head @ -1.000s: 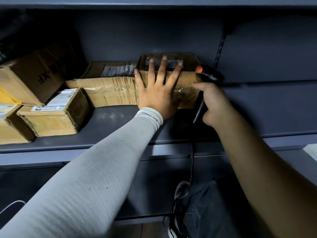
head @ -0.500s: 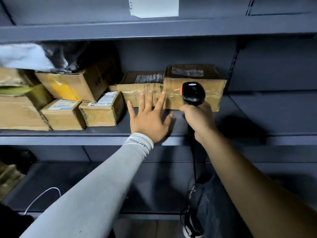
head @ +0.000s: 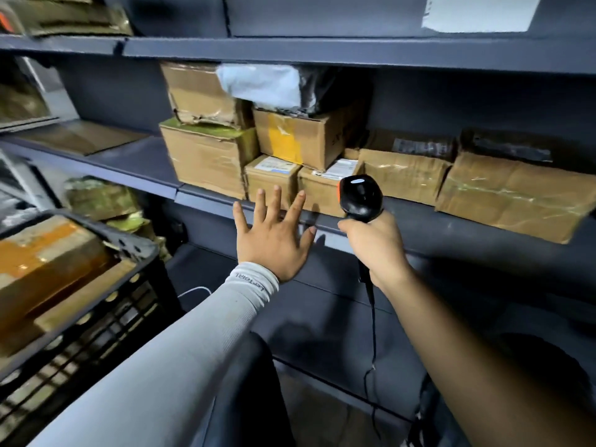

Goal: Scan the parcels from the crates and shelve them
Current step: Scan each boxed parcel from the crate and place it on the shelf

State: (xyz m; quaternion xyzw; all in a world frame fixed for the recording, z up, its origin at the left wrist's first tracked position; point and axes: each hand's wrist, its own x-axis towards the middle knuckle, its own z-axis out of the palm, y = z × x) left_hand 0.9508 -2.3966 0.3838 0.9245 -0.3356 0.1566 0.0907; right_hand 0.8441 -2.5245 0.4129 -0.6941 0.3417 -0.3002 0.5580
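1. Taped brown cardboard parcels (head: 400, 175) are seen shelved on the dark grey metal shelf (head: 419, 227).
2. More parcels are left in the black plastic crate (head: 135, 253).
3. The left hand (head: 274, 243) is spread empty; the black handheld scanner (head: 361, 198) is gripped by the right hand (head: 377, 250).

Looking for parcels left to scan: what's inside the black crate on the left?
The black crate holds a brown parcel with orange tape on top, and more cardboard beside it. Anything underneath is hidden.

This is a parcel storeroom or small warehouse. Dark metal shelving (head: 322, 51) carries taped, labelled cardboard parcels (head: 512, 201); left of the shelving a black plastic crate (head: 106, 295) holds more, and a corded barcode scanner (head: 361, 198) is held before it.
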